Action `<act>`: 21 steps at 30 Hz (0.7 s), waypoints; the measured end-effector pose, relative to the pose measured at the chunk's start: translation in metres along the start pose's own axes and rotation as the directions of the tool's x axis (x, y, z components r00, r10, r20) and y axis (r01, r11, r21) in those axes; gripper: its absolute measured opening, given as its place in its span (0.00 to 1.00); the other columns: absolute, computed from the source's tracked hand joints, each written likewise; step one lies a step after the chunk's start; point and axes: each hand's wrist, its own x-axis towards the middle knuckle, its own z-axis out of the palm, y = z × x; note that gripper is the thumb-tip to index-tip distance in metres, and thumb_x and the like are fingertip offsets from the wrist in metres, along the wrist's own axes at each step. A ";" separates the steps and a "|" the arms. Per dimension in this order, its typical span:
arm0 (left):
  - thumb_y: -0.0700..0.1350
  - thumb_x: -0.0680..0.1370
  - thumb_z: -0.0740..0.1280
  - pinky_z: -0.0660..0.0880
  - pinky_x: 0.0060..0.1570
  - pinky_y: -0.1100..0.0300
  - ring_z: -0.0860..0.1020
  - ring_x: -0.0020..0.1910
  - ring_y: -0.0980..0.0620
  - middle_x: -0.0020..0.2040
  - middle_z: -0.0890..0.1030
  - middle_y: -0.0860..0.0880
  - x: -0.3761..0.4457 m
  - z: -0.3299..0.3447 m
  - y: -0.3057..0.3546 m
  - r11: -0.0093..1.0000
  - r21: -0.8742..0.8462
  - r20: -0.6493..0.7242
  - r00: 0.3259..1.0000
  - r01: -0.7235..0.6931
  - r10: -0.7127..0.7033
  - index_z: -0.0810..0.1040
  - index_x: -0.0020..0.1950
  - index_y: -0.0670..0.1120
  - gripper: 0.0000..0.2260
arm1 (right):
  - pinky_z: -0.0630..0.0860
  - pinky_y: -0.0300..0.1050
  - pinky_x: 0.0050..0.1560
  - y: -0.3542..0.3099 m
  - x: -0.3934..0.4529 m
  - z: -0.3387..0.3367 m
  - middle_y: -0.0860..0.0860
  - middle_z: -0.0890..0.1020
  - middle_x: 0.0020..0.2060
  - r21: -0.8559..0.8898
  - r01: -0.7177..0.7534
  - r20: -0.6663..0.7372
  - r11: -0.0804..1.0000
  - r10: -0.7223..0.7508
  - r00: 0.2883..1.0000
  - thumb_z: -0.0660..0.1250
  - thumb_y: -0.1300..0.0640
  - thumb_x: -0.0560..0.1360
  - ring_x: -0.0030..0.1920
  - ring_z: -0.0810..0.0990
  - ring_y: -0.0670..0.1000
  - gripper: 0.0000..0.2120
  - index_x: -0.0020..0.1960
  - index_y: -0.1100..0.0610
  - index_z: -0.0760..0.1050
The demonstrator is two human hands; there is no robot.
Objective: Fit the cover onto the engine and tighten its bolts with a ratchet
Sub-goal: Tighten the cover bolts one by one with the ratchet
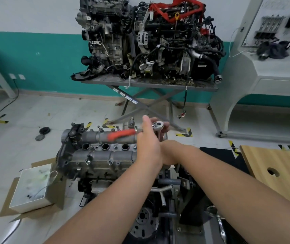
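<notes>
Cast grey engine (98, 155) sat low on its stand, three round bores along the top. Left hand (147, 147) gripped the ratchet (135, 132) — orange handle, chrome head at the engine's right end. Right hand (167, 152) mostly hidden behind the left — grip unclear.

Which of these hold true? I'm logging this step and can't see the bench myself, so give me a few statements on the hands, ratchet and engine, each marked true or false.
1. The ratchet has a red handle. True.
2. The ratchet lies on the floor. False: it is held up at the far right end of the engine.
3. The left hand is by the ratchet. True.
4. A white box stands left of the engine. True.
5. The wooden board lies left of the engine. False: it lies on the right.
</notes>
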 end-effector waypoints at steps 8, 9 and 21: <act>0.44 0.82 0.59 0.78 0.35 0.59 0.83 0.32 0.49 0.37 0.85 0.43 0.026 -0.005 0.063 0.708 0.690 0.209 0.895 0.151 -0.394 0.78 0.50 0.37 0.12 | 0.68 0.45 0.48 0.006 0.003 0.005 0.50 0.78 0.47 -0.015 0.102 0.013 0.995 -0.102 0.995 0.64 0.47 0.78 0.46 0.72 0.53 0.10 0.46 0.54 0.71; 0.44 0.81 0.59 0.76 0.36 0.59 0.83 0.32 0.51 0.39 0.86 0.43 0.027 -0.001 0.069 0.581 0.812 0.234 0.887 0.047 -0.398 0.79 0.48 0.38 0.12 | 0.66 0.45 0.47 0.006 0.003 0.006 0.49 0.76 0.43 -0.039 0.106 0.018 0.994 -0.105 0.994 0.63 0.47 0.79 0.46 0.72 0.53 0.12 0.42 0.53 0.68; 0.60 0.77 0.64 0.75 0.53 0.48 0.79 0.56 0.43 0.53 0.81 0.46 0.016 -0.035 0.027 -0.362 0.414 0.878 0.261 -0.835 0.402 0.82 0.40 0.44 0.21 | 0.68 0.54 0.67 0.006 0.001 0.007 0.61 0.74 0.68 0.150 0.037 0.020 0.988 -0.041 0.999 0.65 0.58 0.80 0.68 0.72 0.62 0.20 0.70 0.61 0.72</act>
